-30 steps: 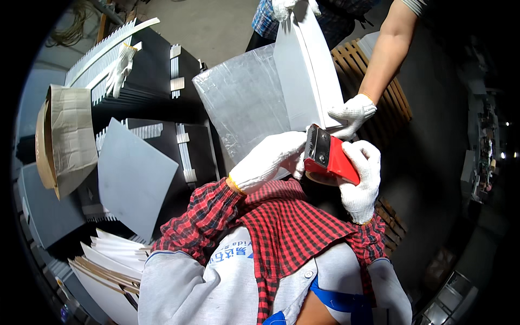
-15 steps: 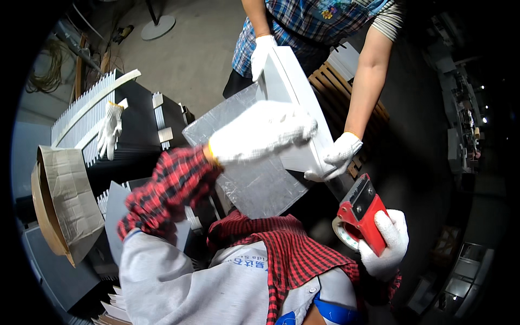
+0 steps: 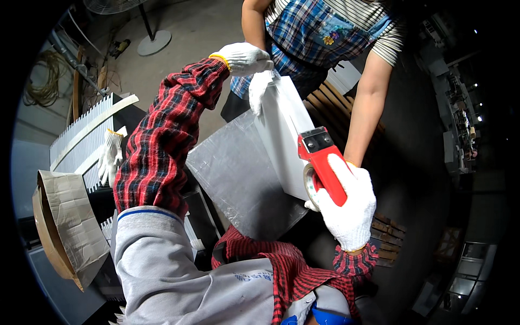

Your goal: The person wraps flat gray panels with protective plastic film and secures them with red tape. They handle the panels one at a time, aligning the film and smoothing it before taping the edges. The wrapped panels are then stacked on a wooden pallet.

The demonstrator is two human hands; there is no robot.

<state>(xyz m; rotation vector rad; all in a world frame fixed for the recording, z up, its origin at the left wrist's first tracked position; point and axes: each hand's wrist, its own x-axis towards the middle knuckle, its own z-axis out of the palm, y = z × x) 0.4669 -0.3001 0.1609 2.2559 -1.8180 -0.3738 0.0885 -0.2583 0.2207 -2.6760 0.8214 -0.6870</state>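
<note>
My right hand (image 3: 351, 208), in a white knit glove, grips a red tape dispenser (image 3: 333, 176) with a roll of tape in it. The dispenser's dark toothed head lies over the right edge of an upright white panel (image 3: 276, 138). At the panel's far end is my left hand (image 3: 244, 58), gloved in white with a yellow cuff, its fingers bent together; what they hold, if anything, is hidden. Just below it, a co-worker's gloved hand (image 3: 260, 92) steadies the panel's far corner. The panel stands on a grey, film-covered sheet (image 3: 233, 168).
The co-worker, in a blue plaid apron (image 3: 303, 32), stands opposite. On the left are a stack of ribbed panels (image 3: 89, 130) with a loose glove (image 3: 111, 154) on it and an open cardboard box (image 3: 70, 222). A wooden pallet (image 3: 330, 105) lies beyond the panel, a fan base (image 3: 154, 43) farther back.
My left hand has moved from over the panel's middle to its far end. My right hand has brought the tape dispenser up and left to the panel's edge.
</note>
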